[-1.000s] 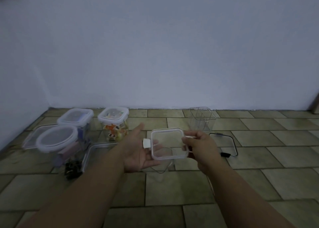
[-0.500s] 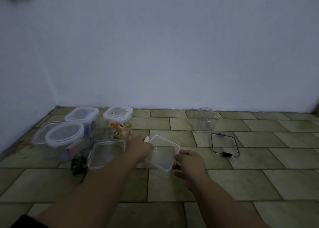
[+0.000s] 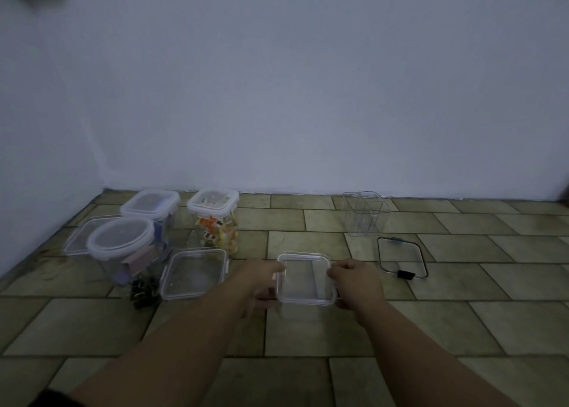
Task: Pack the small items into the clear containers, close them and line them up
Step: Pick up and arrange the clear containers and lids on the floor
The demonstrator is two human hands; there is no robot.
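Observation:
A clear square lid (image 3: 306, 279) lies level over a clear container on the tiled floor. My left hand (image 3: 260, 279) grips its left edge and my right hand (image 3: 354, 280) grips its right edge. Left of them lies a second clear square lid (image 3: 194, 272). Black binder clips (image 3: 143, 289) sit in a small heap in front of a round-lidded container (image 3: 121, 243) with pink and purple items inside. Behind stand a closed container (image 3: 151, 203) and a closed container of orange and yellow items (image 3: 215, 219).
An open clear container (image 3: 365, 212) stands at the back right near the wall. A thin black-rimmed lid (image 3: 401, 259) with a black clip on it lies in front of it. Another flat lid (image 3: 78, 237) lies at far left.
Both hands have lowered the clear lid from chest height, turned it level and brought it down over the container on the floor.

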